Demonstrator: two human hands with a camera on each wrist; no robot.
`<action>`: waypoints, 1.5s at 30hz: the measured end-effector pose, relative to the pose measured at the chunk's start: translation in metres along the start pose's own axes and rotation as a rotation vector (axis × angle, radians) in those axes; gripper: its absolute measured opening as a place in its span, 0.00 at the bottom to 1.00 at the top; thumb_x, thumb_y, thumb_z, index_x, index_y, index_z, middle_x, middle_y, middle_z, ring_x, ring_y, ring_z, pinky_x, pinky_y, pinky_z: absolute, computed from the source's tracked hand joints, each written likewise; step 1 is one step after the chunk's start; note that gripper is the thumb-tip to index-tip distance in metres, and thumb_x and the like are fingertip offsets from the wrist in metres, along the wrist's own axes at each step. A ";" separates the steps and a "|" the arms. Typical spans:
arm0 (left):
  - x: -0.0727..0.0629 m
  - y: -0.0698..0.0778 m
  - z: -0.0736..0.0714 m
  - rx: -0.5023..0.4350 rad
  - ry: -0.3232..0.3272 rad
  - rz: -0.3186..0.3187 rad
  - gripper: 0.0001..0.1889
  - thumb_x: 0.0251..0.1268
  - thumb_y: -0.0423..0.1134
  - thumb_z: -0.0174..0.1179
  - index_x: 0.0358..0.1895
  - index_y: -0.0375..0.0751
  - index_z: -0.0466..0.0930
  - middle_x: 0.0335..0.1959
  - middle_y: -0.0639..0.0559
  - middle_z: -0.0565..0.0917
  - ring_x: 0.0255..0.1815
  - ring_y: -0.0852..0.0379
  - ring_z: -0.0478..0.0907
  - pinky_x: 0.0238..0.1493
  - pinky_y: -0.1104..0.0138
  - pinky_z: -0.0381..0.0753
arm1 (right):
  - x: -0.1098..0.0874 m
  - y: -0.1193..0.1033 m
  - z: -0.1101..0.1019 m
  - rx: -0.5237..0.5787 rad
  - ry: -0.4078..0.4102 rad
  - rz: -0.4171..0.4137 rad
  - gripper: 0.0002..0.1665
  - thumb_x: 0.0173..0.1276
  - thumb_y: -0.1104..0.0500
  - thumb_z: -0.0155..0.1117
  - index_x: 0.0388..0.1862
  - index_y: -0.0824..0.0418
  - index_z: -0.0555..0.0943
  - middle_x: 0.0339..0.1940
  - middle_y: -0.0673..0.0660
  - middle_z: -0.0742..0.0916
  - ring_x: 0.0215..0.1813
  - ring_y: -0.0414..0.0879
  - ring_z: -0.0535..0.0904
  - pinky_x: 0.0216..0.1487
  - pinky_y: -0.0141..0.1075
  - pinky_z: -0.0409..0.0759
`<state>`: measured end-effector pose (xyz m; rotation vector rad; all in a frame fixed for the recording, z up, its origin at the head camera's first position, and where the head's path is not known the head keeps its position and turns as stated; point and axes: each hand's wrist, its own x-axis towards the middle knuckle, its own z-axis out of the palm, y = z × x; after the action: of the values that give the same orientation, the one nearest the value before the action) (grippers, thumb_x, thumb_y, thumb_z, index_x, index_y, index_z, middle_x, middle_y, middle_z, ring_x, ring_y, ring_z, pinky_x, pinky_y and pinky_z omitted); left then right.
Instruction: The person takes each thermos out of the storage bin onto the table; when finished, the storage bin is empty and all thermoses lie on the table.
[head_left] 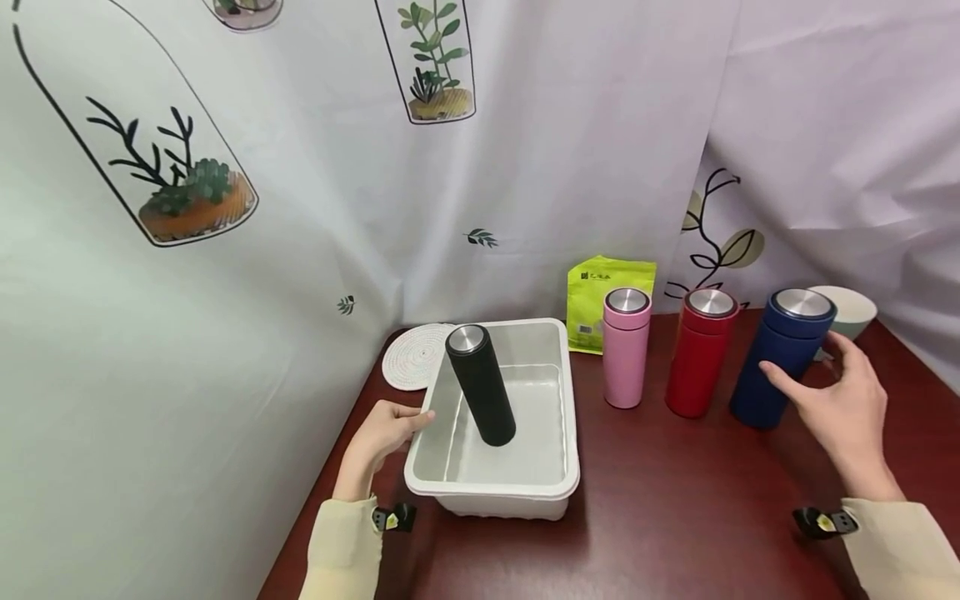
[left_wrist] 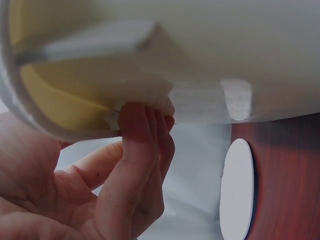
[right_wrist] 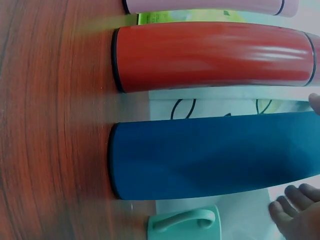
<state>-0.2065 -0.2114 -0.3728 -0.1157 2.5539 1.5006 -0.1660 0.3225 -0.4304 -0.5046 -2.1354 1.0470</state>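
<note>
My left hand (head_left: 387, 433) grips the left rim of a pale grey plastic basin (head_left: 495, 490), thumb over the edge and fingers bent beneath it in the left wrist view. Inside the basin stands a black thermos (head_left: 483, 392) with a silver lid top. On the right, my right hand (head_left: 846, 403) is spread about a navy blue thermos (head_left: 772, 358), which stands upright on the table. In the right wrist view, the fingers (right_wrist: 297, 200) show a gap from the blue thermos. A red thermos (head_left: 699, 358) and a pink thermos (head_left: 626, 354) stand to its left.
A yellow-green packet (head_left: 588, 304) leans behind the pink thermos. Behind the blue thermos is a pale green cup (right_wrist: 185, 225) with a handle. A round woven mat (head_left: 408, 358) lies left of the basin, on the dark red table (head_left: 660, 517). Printed curtains (head_left: 570, 150) hang behind.
</note>
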 end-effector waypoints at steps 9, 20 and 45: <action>0.002 -0.002 -0.001 0.017 0.010 -0.005 0.18 0.65 0.35 0.63 0.50 0.22 0.81 0.48 0.30 0.84 0.40 0.46 0.85 0.41 0.52 0.86 | -0.005 -0.005 0.004 0.112 0.211 -0.060 0.41 0.48 0.56 0.81 0.64 0.50 0.77 0.58 0.49 0.82 0.51 0.17 0.69 0.60 0.15 0.67; 0.004 0.001 -0.002 0.031 0.026 -0.013 0.17 0.65 0.36 0.63 0.50 0.23 0.82 0.46 0.30 0.84 0.39 0.46 0.85 0.39 0.54 0.87 | -0.017 -0.022 0.001 0.257 0.323 -0.115 0.33 0.47 0.66 0.80 0.53 0.48 0.82 0.39 0.25 0.79 0.43 0.21 0.75 0.51 0.17 0.72; 0.002 0.001 -0.002 0.017 0.021 -0.010 0.17 0.64 0.36 0.63 0.48 0.23 0.83 0.45 0.30 0.85 0.39 0.46 0.86 0.38 0.55 0.87 | -0.043 -0.063 0.036 0.434 0.129 -0.155 0.25 0.53 0.67 0.77 0.51 0.62 0.84 0.41 0.36 0.86 0.43 0.32 0.82 0.50 0.18 0.76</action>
<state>-0.2090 -0.2127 -0.3713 -0.1427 2.5781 1.4820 -0.1656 0.2397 -0.4133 -0.1886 -1.7356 1.3028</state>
